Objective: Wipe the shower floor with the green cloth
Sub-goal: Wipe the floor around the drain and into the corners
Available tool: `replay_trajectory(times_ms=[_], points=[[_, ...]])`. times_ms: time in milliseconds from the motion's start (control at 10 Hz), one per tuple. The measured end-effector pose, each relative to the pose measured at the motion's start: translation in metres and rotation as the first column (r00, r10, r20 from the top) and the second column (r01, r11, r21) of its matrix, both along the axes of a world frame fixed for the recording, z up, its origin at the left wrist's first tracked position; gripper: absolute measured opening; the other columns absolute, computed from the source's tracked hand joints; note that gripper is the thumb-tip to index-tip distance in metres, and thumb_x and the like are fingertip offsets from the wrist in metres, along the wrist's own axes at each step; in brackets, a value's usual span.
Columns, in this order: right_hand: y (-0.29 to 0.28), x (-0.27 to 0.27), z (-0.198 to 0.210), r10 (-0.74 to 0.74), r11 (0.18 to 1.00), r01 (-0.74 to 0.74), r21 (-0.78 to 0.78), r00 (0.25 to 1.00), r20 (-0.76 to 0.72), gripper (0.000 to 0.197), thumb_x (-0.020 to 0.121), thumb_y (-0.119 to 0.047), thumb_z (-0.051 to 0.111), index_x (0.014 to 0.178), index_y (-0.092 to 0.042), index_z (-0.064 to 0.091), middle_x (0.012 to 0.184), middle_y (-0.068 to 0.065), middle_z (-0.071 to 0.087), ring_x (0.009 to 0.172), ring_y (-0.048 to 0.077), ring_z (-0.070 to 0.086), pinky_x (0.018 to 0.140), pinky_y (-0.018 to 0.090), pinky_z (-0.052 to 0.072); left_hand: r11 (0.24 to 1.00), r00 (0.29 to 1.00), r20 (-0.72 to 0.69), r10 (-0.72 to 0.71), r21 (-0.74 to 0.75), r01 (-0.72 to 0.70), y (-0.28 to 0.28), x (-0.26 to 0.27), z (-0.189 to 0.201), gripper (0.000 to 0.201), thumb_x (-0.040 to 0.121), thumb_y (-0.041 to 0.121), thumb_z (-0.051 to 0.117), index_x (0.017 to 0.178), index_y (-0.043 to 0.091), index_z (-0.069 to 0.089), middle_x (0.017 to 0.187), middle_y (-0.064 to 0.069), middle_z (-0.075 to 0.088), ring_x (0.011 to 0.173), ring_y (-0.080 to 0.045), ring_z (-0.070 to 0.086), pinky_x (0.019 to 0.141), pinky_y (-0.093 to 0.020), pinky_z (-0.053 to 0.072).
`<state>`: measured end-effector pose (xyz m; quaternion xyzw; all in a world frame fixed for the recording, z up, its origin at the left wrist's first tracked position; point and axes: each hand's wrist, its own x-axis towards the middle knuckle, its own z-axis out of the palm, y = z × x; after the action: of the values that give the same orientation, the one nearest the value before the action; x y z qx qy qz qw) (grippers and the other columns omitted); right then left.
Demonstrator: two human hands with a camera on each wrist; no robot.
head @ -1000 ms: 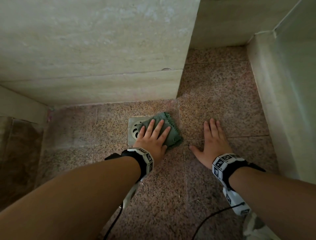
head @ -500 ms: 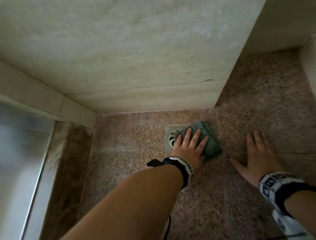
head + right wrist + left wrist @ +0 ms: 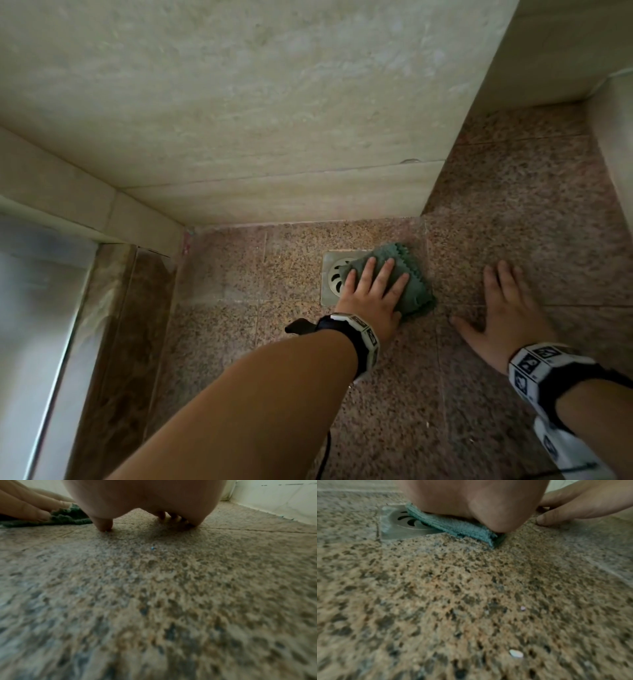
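A folded green cloth (image 3: 416, 291) lies on the speckled brown shower floor (image 3: 239, 274), its left part over a square metal drain (image 3: 334, 274). My left hand (image 3: 373, 291) presses flat on the cloth with straight, spread fingers. From the left wrist view the cloth (image 3: 453, 527) is squeezed under the palm (image 3: 479, 500), beside the drain (image 3: 399, 522). My right hand (image 3: 507, 308) rests flat on the bare floor to the right of the cloth, fingers straight. The right wrist view has the cloth (image 3: 68, 517) at far left.
Beige tiled walls (image 3: 239, 102) close the floor at the back, with a jutting corner (image 3: 431, 185) just behind the cloth. A raised brown threshold (image 3: 120, 325) and a glass panel (image 3: 34, 325) run along the left. Another wall (image 3: 616, 154) bounds the right side.
The head view has swung left, bringing the threshold and glass panel into sight. Both hands and the cloth stay in about the same place on the floor.
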<state>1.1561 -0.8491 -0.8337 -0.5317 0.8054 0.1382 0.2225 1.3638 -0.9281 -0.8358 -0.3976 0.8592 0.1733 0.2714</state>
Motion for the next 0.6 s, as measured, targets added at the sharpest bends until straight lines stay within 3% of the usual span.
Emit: replay_trajectory(times_ms=[600], points=[[0.0017,-0.0019,-0.0028,-0.001,0.999,0.002,-0.035,1.0,0.028,0.107,0.083,-0.077,0.037,0.155,-0.015,-0.012,0.162,0.003,-0.018,0.149,0.024,-0.015,0.122,0.037,0.005,1.0,1.0,0.011,0.01,-0.03,-0.009,0.0029,-0.0015,-0.0002,0.068,0.103,0.049,0.024,0.154,0.031,-0.016,0.161,-0.001,-0.024,0.148,-0.032,-0.02,0.118,-0.054,-0.006]])
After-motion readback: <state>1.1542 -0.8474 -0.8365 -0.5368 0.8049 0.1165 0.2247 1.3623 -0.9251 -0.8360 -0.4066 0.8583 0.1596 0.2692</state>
